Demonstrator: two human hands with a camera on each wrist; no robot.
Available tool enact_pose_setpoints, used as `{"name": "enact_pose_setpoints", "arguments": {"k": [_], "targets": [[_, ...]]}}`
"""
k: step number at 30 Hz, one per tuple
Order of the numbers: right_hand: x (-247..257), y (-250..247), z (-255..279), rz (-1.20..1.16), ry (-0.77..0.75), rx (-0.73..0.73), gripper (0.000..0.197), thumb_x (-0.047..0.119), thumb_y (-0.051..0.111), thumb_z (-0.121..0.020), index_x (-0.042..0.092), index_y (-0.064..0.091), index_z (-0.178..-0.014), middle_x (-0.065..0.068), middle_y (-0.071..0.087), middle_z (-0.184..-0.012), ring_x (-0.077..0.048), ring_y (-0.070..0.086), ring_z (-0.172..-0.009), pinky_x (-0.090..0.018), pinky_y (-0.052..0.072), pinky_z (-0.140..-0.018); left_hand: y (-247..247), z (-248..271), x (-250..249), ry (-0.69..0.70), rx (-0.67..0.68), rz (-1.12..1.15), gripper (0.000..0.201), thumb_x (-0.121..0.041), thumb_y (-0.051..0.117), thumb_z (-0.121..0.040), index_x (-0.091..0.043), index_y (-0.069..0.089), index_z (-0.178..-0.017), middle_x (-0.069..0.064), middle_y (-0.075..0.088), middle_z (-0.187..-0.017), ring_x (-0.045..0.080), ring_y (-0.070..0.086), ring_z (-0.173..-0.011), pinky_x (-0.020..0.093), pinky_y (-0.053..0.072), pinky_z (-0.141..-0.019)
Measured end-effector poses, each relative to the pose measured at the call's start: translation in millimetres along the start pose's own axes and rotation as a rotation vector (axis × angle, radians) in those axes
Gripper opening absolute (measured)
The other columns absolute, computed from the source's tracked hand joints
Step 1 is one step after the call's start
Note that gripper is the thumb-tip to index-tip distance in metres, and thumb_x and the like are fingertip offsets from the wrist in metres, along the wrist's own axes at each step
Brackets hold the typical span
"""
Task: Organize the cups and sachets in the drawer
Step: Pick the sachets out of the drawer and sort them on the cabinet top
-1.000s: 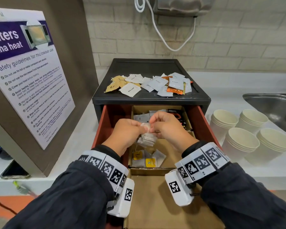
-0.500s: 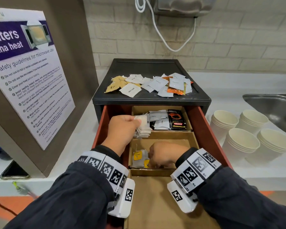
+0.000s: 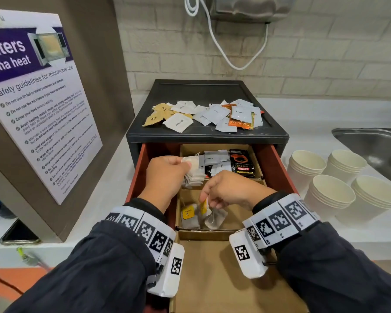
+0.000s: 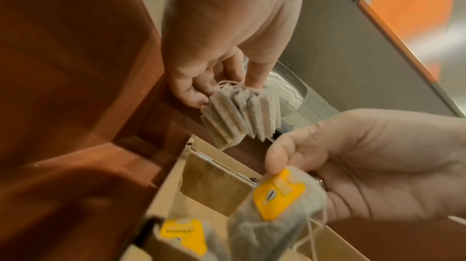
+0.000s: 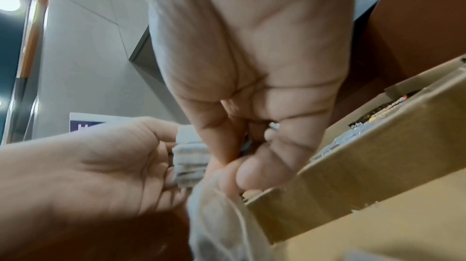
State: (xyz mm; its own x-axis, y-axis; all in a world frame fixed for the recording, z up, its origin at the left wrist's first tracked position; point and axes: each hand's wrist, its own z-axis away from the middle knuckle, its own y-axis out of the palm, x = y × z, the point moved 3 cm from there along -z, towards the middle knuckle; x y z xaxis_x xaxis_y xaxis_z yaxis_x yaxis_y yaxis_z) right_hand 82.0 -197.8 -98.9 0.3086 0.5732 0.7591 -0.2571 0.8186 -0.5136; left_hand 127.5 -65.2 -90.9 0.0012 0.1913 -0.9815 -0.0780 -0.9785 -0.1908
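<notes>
The red drawer (image 3: 278,168) stands pulled out, with cardboard compartments inside. My left hand (image 3: 167,175) grips a fanned stack of tea bags (image 4: 242,114) over the drawer's left side, near the back compartment. My right hand (image 3: 226,190) pinches one tea bag (image 4: 279,205) by its yellow tag and lifts it from the middle compartment (image 3: 237,213), where another yellow-tagged tea bag (image 3: 188,212) lies. The back compartment holds white and black sachets (image 3: 226,163). Loose sachets (image 3: 208,115) are scattered on the black cabinet top.
Stacks of white paper cups (image 3: 343,184) stand on the counter right of the drawer, with a steel sink (image 3: 375,145) beyond. A microwave safety sign (image 3: 36,105) leans on the left. The front drawer compartment (image 3: 212,279) shows only bare cardboard.
My right hand dropped from the stack into the middle compartment, then rose pinching a yellow-tagged tea bag. My left hand stayed by the back compartment with the stack.
</notes>
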Motion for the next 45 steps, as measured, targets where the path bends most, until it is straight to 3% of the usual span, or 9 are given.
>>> {"name": "enact_pose_setpoints", "arguments": {"k": [6, 15, 19, 24, 30, 34, 39, 43, 45], "targets": [[5.1, -13.9, 5.7, 0.102, -0.131, -0.14, 0.02, -0.004, 0.06, -0.082, 0.011, 0.073, -0.088, 0.004, 0.063, -0.071, -0.005, 0.059, -0.068, -0.017, 0.051, -0.069, -0.3, -2.5, 3.3, 0.018, -0.011, -0.016, 0.023, -0.011, 0.064, -0.086, -0.025, 0.066, -0.068, 0.006, 0.07, -0.077, 0.026, 0.067, -0.081, 0.038, 0.055, -0.079], [13.1, -29.7, 11.8, 0.109, -0.32, -0.35, 0.013, 0.004, 0.071, -0.077, 0.015, 0.069, -0.069, 0.007, 0.056, -0.061, -0.004, 0.049, -0.056, -0.015, 0.042, -0.058, 4.3, -5.9, 12.0, 0.016, 0.047, -0.102, 0.009, -0.014, 0.066, -0.086, -0.021, 0.072, -0.082, 0.005, 0.07, -0.083, 0.022, 0.065, -0.08, 0.04, 0.056, -0.08], [12.5, -30.4, 14.3, 0.063, -0.335, -0.367, 0.012, 0.009, 0.07, -0.08, 0.016, 0.065, -0.071, 0.006, 0.056, -0.071, -0.004, 0.048, -0.061, -0.008, 0.039, -0.056, 7.7, -2.2, 9.0, 0.061, 0.125, -0.14, 0.01, -0.012, 0.067, -0.085, -0.013, 0.074, -0.093, 0.006, 0.07, -0.088, 0.016, 0.061, -0.076, 0.029, 0.051, -0.07], [9.8, -24.6, 8.9, 0.098, -0.345, -0.405, 0.02, 0.01, 0.068, -0.08, 0.023, 0.057, -0.068, -0.006, 0.064, -0.091, -0.014, 0.056, -0.074, -0.02, 0.043, -0.064, 13.6, 2.0, 4.7, 0.11, 0.234, -0.157, 0.015, -0.009, 0.069, -0.083, -0.01, 0.074, -0.097, 0.001, 0.068, -0.084, 0.007, 0.058, -0.067, 0.015, 0.046, -0.057], [8.2, -22.1, 5.2, 0.121, -0.399, -0.426, 0.017, 0.01, 0.065, -0.083, 0.023, 0.055, -0.084, 0.014, 0.052, -0.075, -0.002, 0.046, -0.061, -0.017, 0.038, -0.059, 16.2, 4.0, 5.5, 0.073, 0.288, -0.101, 0.012, -0.005, 0.064, -0.087, -0.009, 0.071, -0.096, 0.001, 0.064, -0.076, -0.005, 0.054, -0.046, 0.009, 0.04, -0.043], [7.5, -19.5, 3.2, 0.211, -0.351, -0.356, 0.037, 0.012, 0.062, -0.086, 0.019, 0.055, -0.122, 0.014, 0.051, -0.085, -0.001, 0.047, -0.072, -0.016, 0.039, -0.068, 16.9, 3.7, 7.3, 0.045, 0.3, -0.073, 0.019, 0.0, 0.063, -0.086, -0.018, 0.07, -0.083, 0.003, 0.065, -0.076, 0.001, 0.055, -0.051, 0.016, 0.043, -0.048], [10.7, -14.7, 3.9, 0.304, -0.345, -0.348, 0.023, 0.011, 0.059, -0.087, 0.014, 0.064, -0.11, 0.015, 0.049, -0.071, 0.001, 0.044, -0.064, -0.014, 0.031, -0.055, 16.4, 4.0, 6.9, 0.045, 0.284, -0.046, 0.027, 0.008, 0.062, -0.083, -0.018, 0.066, -0.077, 0.003, 0.062, -0.074, 0.008, 0.055, -0.059, 0.015, 0.044, -0.05], [15.7, -15.9, 8.0, 0.389, -0.297, -0.352, 0.029, 0.009, 0.054, -0.09, 0.013, 0.063, -0.116, -0.002, 0.065, -0.108, -0.013, 0.057, -0.087, -0.02, 0.039, -0.071, 12.2, 2.1, 2.8, -0.05, 0.221, 0.034, 0.018, 0.003, 0.062, -0.084, -0.014, 0.066, -0.08, 0.003, 0.062, -0.072, 0.011, 0.056, -0.06, 0.018, 0.05, -0.053], [19.3, -16.7, 14.0, 0.441, -0.279, -0.331, 0.029, 0.009, 0.053, -0.09, 0.012, 0.063, -0.117, -0.003, 0.063, -0.112, -0.013, 0.058, -0.088, -0.02, 0.04, -0.07, 7.3, -9.2, 10.8, -0.168, 0.115, -0.061, 0.009, -0.006, 0.061, -0.084, -0.008, 0.069, -0.09, 0.006, 0.063, -0.077, 0.015, 0.056, -0.069, 0.029, 0.054, -0.069]]}}
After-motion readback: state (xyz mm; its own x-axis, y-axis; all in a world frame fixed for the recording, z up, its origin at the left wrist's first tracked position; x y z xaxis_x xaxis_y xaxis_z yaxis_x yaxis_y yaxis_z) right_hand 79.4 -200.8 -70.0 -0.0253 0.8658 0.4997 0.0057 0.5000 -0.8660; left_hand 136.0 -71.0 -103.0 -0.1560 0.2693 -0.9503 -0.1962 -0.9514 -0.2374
